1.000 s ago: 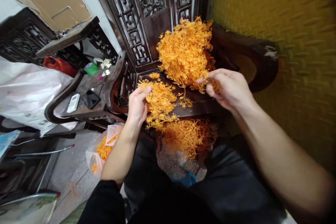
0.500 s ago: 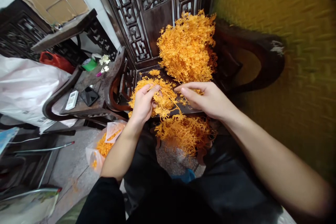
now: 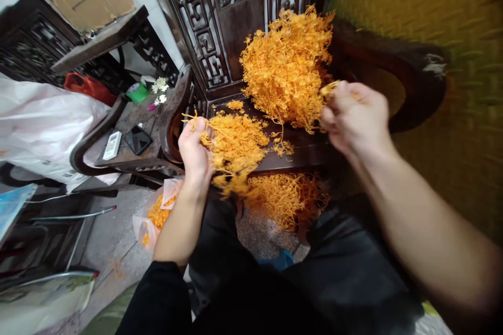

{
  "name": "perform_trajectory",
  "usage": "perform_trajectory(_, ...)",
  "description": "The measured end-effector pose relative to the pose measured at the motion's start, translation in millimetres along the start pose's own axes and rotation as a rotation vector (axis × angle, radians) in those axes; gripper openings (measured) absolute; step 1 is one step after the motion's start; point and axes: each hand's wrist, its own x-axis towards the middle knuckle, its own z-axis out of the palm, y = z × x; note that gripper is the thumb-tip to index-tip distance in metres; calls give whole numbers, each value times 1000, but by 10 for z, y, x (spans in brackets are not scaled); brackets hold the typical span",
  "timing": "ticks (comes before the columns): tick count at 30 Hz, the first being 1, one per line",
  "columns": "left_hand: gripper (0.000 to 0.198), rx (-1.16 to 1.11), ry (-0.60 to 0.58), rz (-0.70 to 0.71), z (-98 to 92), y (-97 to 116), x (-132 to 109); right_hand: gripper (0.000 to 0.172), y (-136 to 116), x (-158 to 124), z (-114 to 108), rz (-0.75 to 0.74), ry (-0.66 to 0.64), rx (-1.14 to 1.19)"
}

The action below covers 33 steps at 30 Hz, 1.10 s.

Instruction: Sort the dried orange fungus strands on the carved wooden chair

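My left hand [image 3: 196, 152] is closed on an orange sprig, whose thin stem sticks out past the fingers. It is at the left edge of a low orange pile [image 3: 239, 138] on the dark wooden seat [image 3: 306, 152]. Closed round a small orange piece, my right hand [image 3: 353, 112] is at the right side of a tall orange heap [image 3: 286, 68]. A few loose orange bits [image 3: 282, 146] lie between the two piles. Below the seat's front edge is a tangle of orange stems [image 3: 285, 196].
On the side table [image 3: 153, 120] at the left are a black phone [image 3: 138, 140], a white device [image 3: 112, 145], green tape [image 3: 137, 92] and white flowers [image 3: 160, 85]. A plastic bag [image 3: 143, 227] with orange bits stands on the floor. The chair's curved armrest [image 3: 426, 84] rises at right.
My hands have moved apart: the left one to the left, the right one up and right to the tall heap. The view has shifted slightly.
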Motion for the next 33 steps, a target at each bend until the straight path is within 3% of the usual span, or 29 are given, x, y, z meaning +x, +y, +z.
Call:
perform_trajectory(4,30,27,-68,-104,-60,-26,24,30,-102,60,-110,246,-160,41)
perform_trajectory(7,29,31,-122,-159,-17,-105,-15,30,-171,-141,56,345,-259,141)
perform_trajectory(10,29,67,-95,-188,61,-163,-43,34,-195,-359,272,350,-394,210)
perform_trajectory(13,28,94,-55,-211,146,-187,-59,12,-178,-513,417,101,-544,-48)
perform_trajectory(17,26,38,-43,-284,233,-197,-86,28,-74,-607,490,-551,-639,-652)
perform_trajectory(19,24,-19,-55,-339,253,-198,-96,33,-17,-621,504,-736,-600,-857)
perform_trajectory(22,24,-82,-102,-414,259,-196,-104,36,20,-617,521,-851,-526,-1049)
perform_trajectory(26,36,-100,-131,-507,256,-198,-104,37,10,-594,546,-925,-535,-1152)
perform_trajectory(30,37,-124,-91,-441,216,-211,-15,31,4,-649,540,-976,-519,-962)
perform_trajectory(33,37,-127,28,-363,143,-202,111,19,-61,-768,501,-985,-385,-692)
